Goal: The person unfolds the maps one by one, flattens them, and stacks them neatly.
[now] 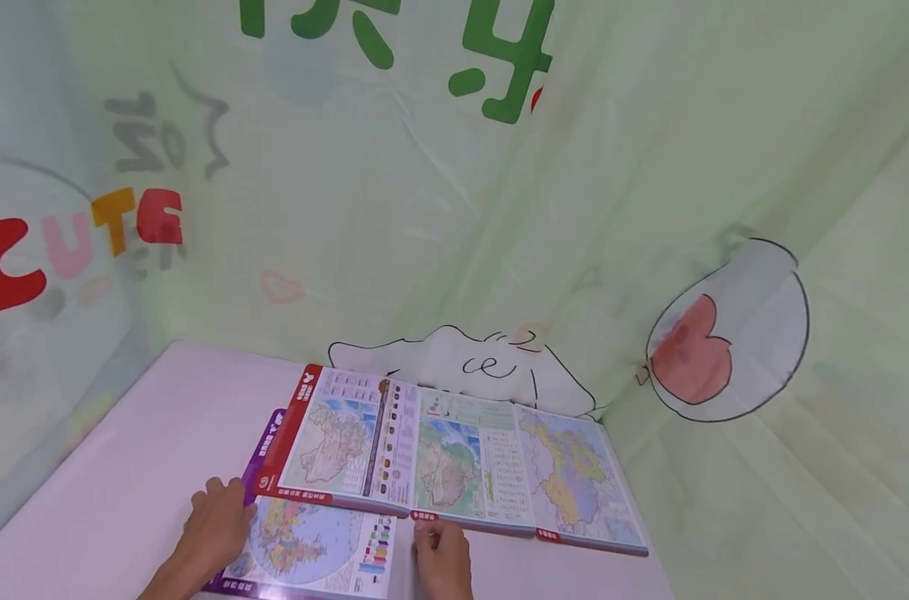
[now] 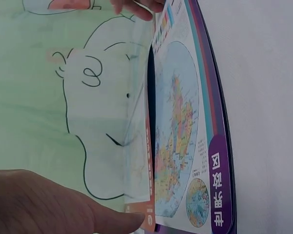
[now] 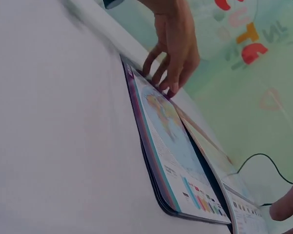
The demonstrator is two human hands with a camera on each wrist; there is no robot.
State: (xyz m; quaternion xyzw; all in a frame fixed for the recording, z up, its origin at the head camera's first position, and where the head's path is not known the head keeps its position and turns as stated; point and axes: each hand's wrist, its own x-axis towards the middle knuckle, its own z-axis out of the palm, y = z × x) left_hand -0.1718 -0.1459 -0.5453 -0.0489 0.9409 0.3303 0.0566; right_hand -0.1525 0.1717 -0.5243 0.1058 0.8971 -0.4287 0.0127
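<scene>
A folded-out map (image 1: 457,467) with red labels lies in panels across the table. Partly beneath it, nearer me, is a purple-edged world map (image 1: 307,542); its far part is hidden. At the left edges of both maps, my left hand (image 1: 214,525) rests with its fingertips touching; its thumb (image 2: 119,222) reaches the red corner in the left wrist view. My right hand (image 1: 444,560) is by the near edge of the red-labelled map, fingers loosely bent, just right of the world map. In the right wrist view only its thumb (image 3: 287,202) and a bit of finger show.
The pale table (image 1: 162,425) extends left of the maps. A light green printed curtain (image 1: 424,208) stands right behind and along the right side, with cartoon shapes and coloured letters on it.
</scene>
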